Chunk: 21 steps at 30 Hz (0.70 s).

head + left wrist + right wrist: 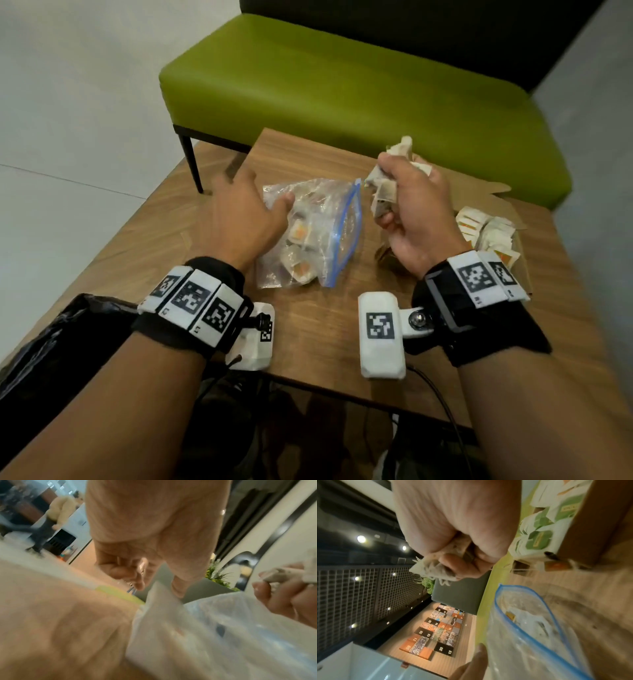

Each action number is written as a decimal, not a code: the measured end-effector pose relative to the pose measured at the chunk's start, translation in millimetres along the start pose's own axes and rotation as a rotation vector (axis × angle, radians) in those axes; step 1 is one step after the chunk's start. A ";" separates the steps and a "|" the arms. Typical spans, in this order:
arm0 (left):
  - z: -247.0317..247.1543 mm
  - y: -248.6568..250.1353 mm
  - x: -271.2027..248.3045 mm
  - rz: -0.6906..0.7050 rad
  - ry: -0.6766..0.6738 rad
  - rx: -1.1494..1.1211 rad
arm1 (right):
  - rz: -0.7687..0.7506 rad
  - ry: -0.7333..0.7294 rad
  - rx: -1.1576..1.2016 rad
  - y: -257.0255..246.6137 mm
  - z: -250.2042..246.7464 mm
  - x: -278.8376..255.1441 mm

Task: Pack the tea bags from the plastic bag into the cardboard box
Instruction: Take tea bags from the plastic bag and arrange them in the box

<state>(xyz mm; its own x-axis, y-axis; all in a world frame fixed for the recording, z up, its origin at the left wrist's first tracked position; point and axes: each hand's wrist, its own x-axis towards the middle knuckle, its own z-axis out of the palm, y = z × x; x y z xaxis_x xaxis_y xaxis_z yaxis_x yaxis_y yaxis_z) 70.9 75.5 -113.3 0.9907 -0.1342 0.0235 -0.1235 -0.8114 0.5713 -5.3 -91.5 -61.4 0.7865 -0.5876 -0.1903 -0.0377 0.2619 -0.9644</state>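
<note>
You are at a small wooden table (308, 329) with a green bench (342, 89) behind it, filling the upper half of the head view. Your right hand (414, 212), right of centre, is curled round a bunch of tea bags (383, 192), some sticking out above the knuckles. Your left hand (239, 216), left of centre, has loose fingers on the plastic bag (318, 233) and the thumb lying on its upper edge; it looks to be steadying the bag, not gripping it. The zip bag lies flat at the middle of the frame, long axis running top to bottom, its blue-edged mouth open towards the right. The cardboard box (520, 246) sits at the right edge, behind your right wrist, already holding rows of tea bags. I judge the job well under way: many packed, one handful in transit, and a fair number still inside the bag.
</note>
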 end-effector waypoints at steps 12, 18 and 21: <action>13.8 107.2 -43.8 0.509 -0.566 -0.554 | 0.067 -0.270 0.310 -51.7 -60.8 -8.3; 40.3 145.8 -67.2 0.549 -0.228 -0.775 | 0.120 -0.163 0.376 -40.3 -103.2 1.4; 51.1 157.5 -73.1 0.674 -0.177 -0.667 | 0.126 -0.134 0.449 -31.9 -116.7 1.7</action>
<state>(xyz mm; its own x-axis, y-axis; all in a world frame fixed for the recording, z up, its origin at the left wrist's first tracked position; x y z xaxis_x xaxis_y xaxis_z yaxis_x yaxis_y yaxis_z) -23.9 -71.6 -67.0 0.6941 -0.5815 0.4244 -0.5508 -0.0494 0.8331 -74.7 -190.1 -52.4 0.8663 -0.4344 -0.2465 0.1094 0.6466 -0.7550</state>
